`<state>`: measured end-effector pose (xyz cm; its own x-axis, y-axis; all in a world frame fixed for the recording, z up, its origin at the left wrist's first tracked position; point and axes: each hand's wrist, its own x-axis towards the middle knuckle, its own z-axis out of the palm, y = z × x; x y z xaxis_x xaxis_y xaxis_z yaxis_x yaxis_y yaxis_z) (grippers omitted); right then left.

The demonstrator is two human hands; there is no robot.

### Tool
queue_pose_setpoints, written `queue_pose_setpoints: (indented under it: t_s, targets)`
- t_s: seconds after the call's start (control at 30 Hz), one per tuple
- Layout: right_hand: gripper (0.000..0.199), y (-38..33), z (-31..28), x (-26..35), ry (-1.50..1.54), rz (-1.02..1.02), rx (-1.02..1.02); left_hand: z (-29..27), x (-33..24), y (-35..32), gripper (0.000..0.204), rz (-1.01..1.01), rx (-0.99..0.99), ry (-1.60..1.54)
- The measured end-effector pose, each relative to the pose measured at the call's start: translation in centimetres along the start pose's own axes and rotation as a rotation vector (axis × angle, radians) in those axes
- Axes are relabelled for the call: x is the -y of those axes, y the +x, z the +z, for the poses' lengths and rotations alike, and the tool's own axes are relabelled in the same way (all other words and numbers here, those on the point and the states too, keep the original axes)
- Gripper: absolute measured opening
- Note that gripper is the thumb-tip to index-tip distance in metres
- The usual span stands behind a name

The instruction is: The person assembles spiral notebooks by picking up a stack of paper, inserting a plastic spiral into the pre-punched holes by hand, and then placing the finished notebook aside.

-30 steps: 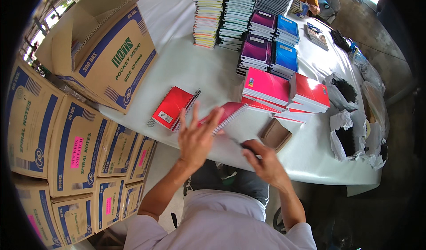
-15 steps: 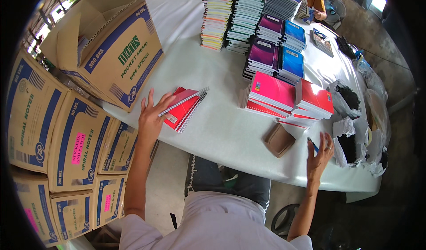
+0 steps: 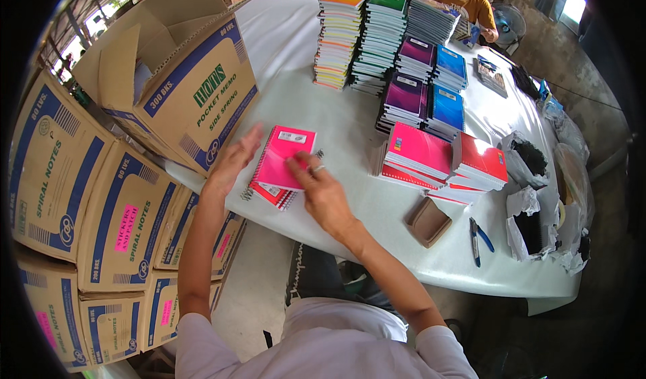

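Observation:
A pink spiral notebook lies at a slant over red spiral notebooks, near the table's front edge. My right hand, with a ring on one finger, is closed at the pink notebook's right side. Its fingertips overlap the cover, and what is under them is hidden. Just left of the coil, my left hand is raised with its fingers stretched out, slightly blurred, and nothing in it. Blue-handled pliers rest on the table at the right, touched by neither hand.
Stacked pink notebooks and red notebooks stand right of centre, by a brown pouch. Taller notebook stacks rise behind. Cartons crowd the left; bags of black coils line the right. A person sits beyond.
My right hand has put the pliers down and come left to the notebooks. The pink notebook now lies cover up on the red ones. My left hand has moved off the notebooks.

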<state>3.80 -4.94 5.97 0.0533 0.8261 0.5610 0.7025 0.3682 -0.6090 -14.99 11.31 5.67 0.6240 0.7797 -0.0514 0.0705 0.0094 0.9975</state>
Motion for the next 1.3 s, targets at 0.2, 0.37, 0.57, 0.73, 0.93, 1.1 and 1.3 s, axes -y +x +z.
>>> queue_pose_setpoints:
  t_s: [0.2,0.37,0.57,0.73,0.93,1.1,1.3]
  targets:
    - [0.033,-3.2,-2.0,-2.3,-0.174,-0.017,0.385,-0.5,3.2,-0.4,0.065,-0.026,0.085,0.5]
    - [0.03,-2.6,-11.7,-4.2,-0.149,0.097,0.181,0.1,1.9,-1.4,0.066,-0.054,0.098,0.557]
    - [0.042,3.8,-18.7,-7.2,-0.396,-0.098,0.389,1.7,2.3,-1.1,0.065,0.089,-0.126,0.805]
    - [0.046,5.6,-19.0,-9.7,-0.318,-0.012,0.678,6.9,-0.2,-1.4,0.06,0.296,-0.185,0.845]
    - [0.045,5.4,-19.5,-10.5,-0.211,-0.046,0.642,10.7,-0.2,-2.0,0.06,0.401,-0.125,0.786]
    - [0.041,6.1,-19.4,-10.6,-0.179,-0.006,0.682,12.3,-0.1,-1.6,0.061,0.432,-0.087,0.728]
    - [0.036,6.6,-19.8,-10.1,-0.189,0.002,0.715,13.8,-0.2,-1.4,0.063,0.433,-0.028,0.625]
